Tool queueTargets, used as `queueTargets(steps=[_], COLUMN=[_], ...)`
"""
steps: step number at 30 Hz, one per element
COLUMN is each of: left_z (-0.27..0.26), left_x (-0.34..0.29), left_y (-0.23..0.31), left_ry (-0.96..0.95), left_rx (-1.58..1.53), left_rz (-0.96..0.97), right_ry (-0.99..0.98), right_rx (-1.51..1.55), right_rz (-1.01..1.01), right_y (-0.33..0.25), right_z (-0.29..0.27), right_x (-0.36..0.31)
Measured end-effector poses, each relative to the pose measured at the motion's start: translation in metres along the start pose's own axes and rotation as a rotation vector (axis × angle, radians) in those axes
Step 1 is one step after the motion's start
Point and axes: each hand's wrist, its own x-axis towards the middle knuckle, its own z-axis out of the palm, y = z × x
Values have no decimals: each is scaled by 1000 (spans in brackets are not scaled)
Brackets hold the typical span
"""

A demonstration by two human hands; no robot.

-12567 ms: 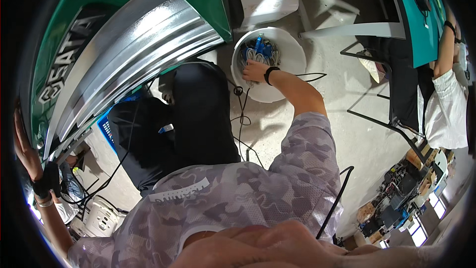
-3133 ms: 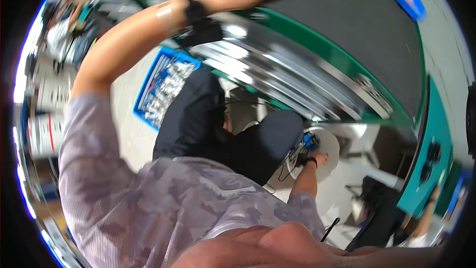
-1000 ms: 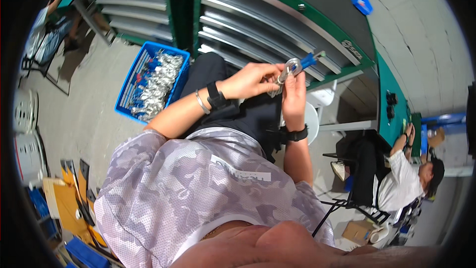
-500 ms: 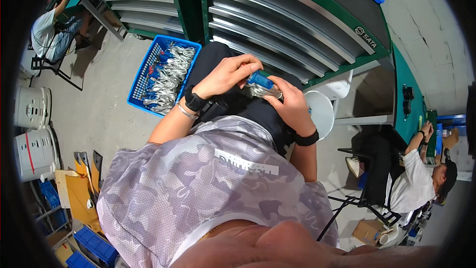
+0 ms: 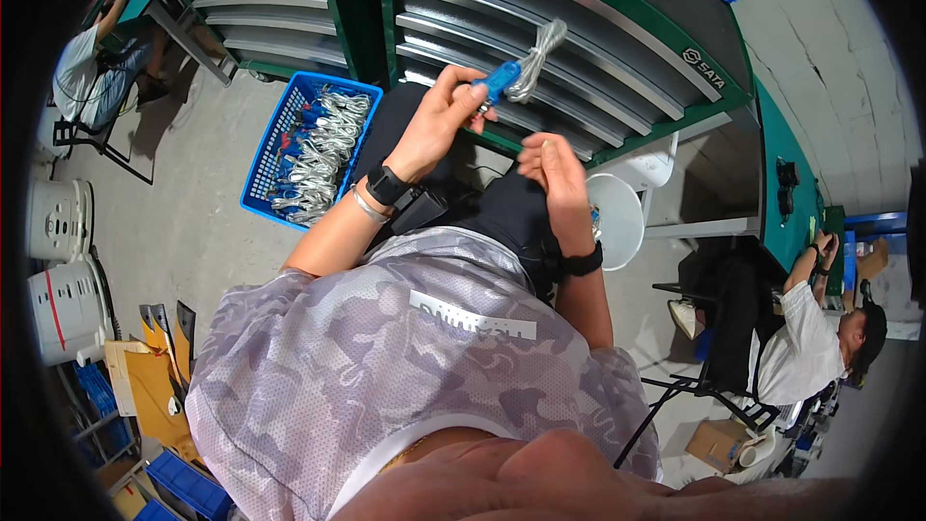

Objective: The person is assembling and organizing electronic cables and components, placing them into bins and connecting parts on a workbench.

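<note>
My left hand [image 5: 446, 123], raised over my lap, is closed on the blue handle end of a corded piece [image 5: 499, 82]. Its bundled silvery cord [image 5: 541, 53] sticks up and away to the right, in front of the cabinet drawers. Apart from it, on the right, my right hand [image 5: 555, 169] has its fingers loosely bent and nothing seen in them. A blue plastic basket [image 5: 253, 169] on the floor to my left holds several similar bundles [image 5: 323, 154] of silvery cord with blue and a few red ends.
A green tool cabinet with grey drawers [image 5: 521, 39] stands right before my knees. Beside my right wrist is a white bucket [image 5: 617, 222]. A co-worker [image 5: 801, 357] sits at a green bench on the right; another person [image 5: 92, 77] sits at the far left.
My left hand has lifted the corded piece up and forward, its cord swinging out to the upper right. My right hand has let go of it and drawn slightly back.
</note>
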Motion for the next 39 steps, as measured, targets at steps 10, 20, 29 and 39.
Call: queueTargets(steps=[10,20,29,39], left_z=[25,28,27,17], left_x=[-33,-41,-44,-35], left_y=[23,37,31,23], left_ry=[-296,-158,-127,-306], left_rx=[525,866,839,158], left_rz=[238,412,436,-114], right_ry=[43,99,139,189], right_rx=[0,402,513,129], right_rz=[-196,-42,12,-94], right_y=[-17,-26,-17,-23], right_z=[7,26,24,23], right_x=[-1,-7,-8,-11])
